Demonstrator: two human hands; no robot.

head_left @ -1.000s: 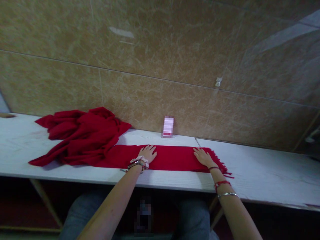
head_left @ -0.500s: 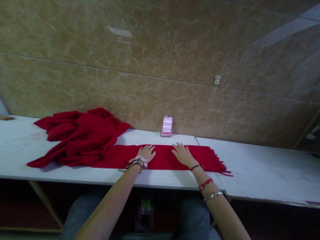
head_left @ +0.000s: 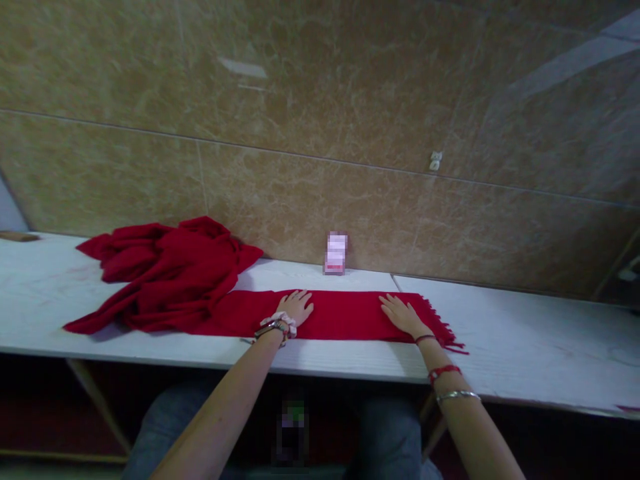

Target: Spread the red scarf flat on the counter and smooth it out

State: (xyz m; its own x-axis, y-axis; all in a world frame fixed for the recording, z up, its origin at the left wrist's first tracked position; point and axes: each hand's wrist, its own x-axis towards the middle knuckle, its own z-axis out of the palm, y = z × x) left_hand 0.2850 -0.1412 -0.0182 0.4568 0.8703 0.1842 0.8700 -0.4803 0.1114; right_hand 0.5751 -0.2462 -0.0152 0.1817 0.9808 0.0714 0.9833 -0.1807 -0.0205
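Observation:
A red fringed scarf (head_left: 347,317) lies along the white tabletop. Its right part is a flat, smooth strip that ends in a fringe, while its left part is heaped in loose folds. My left hand (head_left: 295,307) rests palm down on the flat strip, close to where the folds begin, with fingers spread. Farther right, my right hand (head_left: 404,315) lies flat on the same strip near the fringed end, its fingers apart. Neither hand grips the cloth.
The white table (head_left: 525,340) runs along a brown tiled wall (head_left: 320,133). A blurred phone-like object (head_left: 335,253) leans on the wall behind the scarf. At the far left lies a small brown piece (head_left: 19,236). A small white fixture (head_left: 435,161) sits on the wall.
My right hand slid left over the flat strip toward my left hand, then back right toward the fringe. My left hand has stayed in place on the scarf.

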